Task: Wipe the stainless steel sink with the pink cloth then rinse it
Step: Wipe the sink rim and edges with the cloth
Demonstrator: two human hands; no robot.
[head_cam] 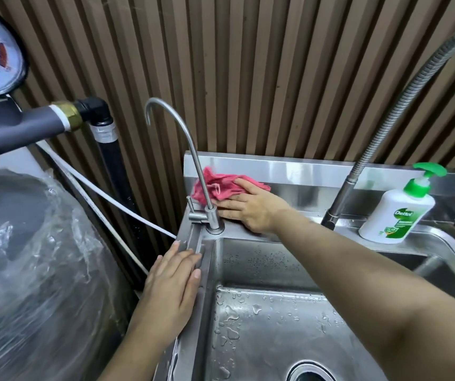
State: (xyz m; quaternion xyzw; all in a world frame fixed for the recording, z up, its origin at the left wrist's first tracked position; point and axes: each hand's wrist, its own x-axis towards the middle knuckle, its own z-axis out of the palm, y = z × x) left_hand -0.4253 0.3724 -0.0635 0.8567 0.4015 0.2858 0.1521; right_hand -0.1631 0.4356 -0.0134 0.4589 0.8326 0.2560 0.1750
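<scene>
Pressing the pink cloth (222, 188) mid-frame, your right hand (251, 213) lies flat (fingers straight); your left hand (172, 284) rests flat on the sink (262, 265) rim.

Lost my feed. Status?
Right hand flat on cloth, back ledge. Left hand flat on sink rim. Tap close beside cloth.

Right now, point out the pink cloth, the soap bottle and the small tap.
pink cloth (215, 187), head view, on its bunched folds.
soap bottle (402, 215), head view, on the label of the white body.
small tap (214, 220), head view, on its thick base.
</scene>
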